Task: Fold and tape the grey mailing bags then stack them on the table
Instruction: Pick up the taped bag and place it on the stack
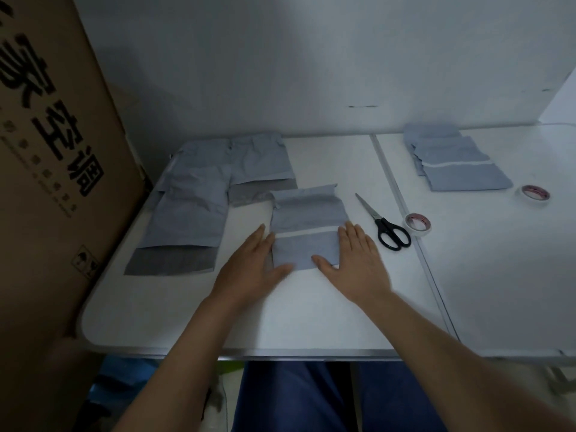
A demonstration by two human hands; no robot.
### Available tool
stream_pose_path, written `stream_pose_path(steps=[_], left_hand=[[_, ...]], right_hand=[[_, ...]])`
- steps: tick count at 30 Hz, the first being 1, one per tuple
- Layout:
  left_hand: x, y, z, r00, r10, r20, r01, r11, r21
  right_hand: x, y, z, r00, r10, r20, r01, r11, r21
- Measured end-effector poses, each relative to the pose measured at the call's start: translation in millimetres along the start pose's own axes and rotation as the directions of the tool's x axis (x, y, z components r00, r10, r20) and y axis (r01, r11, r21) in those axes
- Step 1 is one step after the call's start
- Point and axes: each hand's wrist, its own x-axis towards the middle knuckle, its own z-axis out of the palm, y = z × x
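Your left hand [249, 266] and right hand [358, 257] lie flat, fingers straight and spread, pressing the folded bag [307, 229] at the centre of the frame. Lift carelessly and I'd expect the fold to spring open, or the tape strip to peel. The scissors [385, 224] and a tape roll [418, 224] crowd the right; unfolded bags [199, 198] sit left. Open bench [311, 316] lies nearer you; the finished stack [455, 160] waits upper right.

Dim, bluish, soft wide-angle view
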Motion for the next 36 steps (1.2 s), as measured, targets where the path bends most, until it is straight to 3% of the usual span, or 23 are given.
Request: stream_pose_path(steps=[4, 8, 10, 13, 16, 21, 23, 26, 31, 36], left_hand=[[7, -4, -6, 0.986, 0.146, 0.082, -0.145, 0.989, -0.014], [18, 8, -8, 0.971, 0.236, -0.048, -0.237, 0.972, -0.002], [22, 16, -13, 0.977, 0.170, -0.129, -0.185, 0.975, -0.119], [30, 20, -23, 0.982, -0.061, -0.180, -0.006, 0.935, -0.353], [42, 22, -31, 0.978, -0.080, -0.194, 0.000, 0.925, -0.380], [50, 25, -33, 0.977, -0.087, -0.194, -0.005, 0.902, -0.431], [46, 21, -37, 0.995, -0.042, -0.087, -0.004, 0.881, -0.472], [37, 10, -35, 0.993, 0.070, 0.090, -0.040, 0.954, -0.296], [48, 11, -24, 0.992, -0.075, -0.100, 0.055, 0.981, -0.187], [61, 6, -27, 0.952, -0.130, -0.279, 0.044, 0.955, -0.294]], right_hand=[[2, 0, 1, 1.000, 0.006, -0.015, -0.006, 1.000, 0.003], [8, 3, -8, 1.000, 0.017, 0.017, -0.019, 0.989, 0.147], [11, 6, -23, 0.999, 0.029, 0.034, -0.039, 0.939, 0.341], [12, 19, -46, 0.984, 0.028, 0.177, -0.138, 0.751, 0.646], [15, 35, -52, 0.988, -0.020, 0.154, -0.066, 0.841, 0.537], [42, 32, -43, 0.994, 0.088, -0.058, -0.052, 0.892, 0.449], [53, 33, -37, 0.995, 0.031, -0.099, 0.005, 0.938, 0.346], [59, 35, -33, 0.992, 0.033, -0.123, 0.007, 0.949, 0.317], [58, 34, -30, 0.975, 0.082, -0.206, 0.000, 0.929, 0.370], [66, 21, -52, 0.943, 0.084, -0.322, 0.059, 0.910, 0.410]])
